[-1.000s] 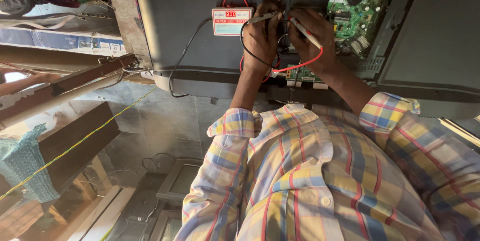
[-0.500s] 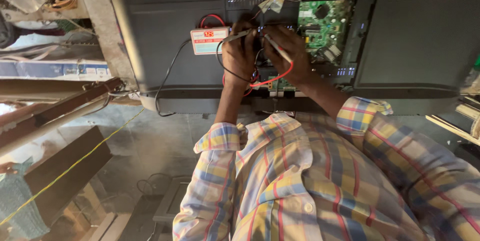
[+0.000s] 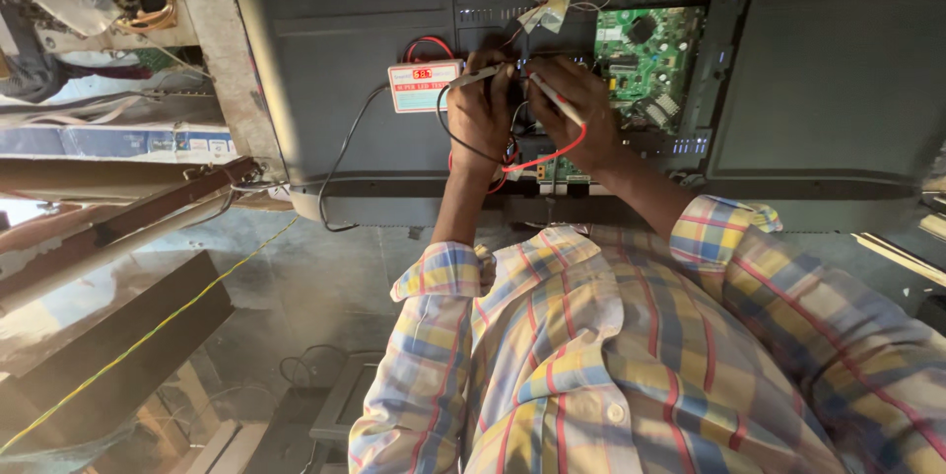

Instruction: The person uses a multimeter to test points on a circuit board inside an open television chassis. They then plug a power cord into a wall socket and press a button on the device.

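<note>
Both hands hold test probes on the opened television back (image 3: pixel 325 60): left hand (image 3: pixel 480 114) closed on the black-lead probe (image 3: pixel 471 78), right hand (image 3: pixel 581 109) on the red-lead probe (image 3: pixel 552 100). The white tester (image 3: pixel 424 86) shows a reading; probing looks underway, unfinished

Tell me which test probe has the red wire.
The probe in the right hand: its wire curves red below the hand; the left hand probe's wire is black.
</note>
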